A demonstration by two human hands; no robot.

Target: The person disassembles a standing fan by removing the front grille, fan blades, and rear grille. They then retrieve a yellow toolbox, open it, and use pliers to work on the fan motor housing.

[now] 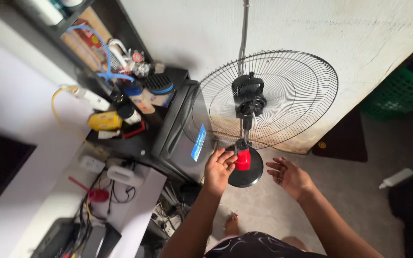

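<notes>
A black pedestal fan stands against the white wall, its round wire grille (283,91) bare of blades and the motor hub (248,98) showing at its middle. Below the hub, a red knob part (243,159) sits on the fan's pole above the round black base (252,174). My left hand (218,167) has its fingers curled onto the red part. My right hand (288,176) hovers just right of the base, fingers apart and holding nothing.
A dark grey box-like appliance (180,131) stands left of the fan beside a black shelf (120,138) crowded with bottles and brushes. Cables and a power strip (166,217) lie below. A green basket (397,93) and a white bottle (396,177) are at right.
</notes>
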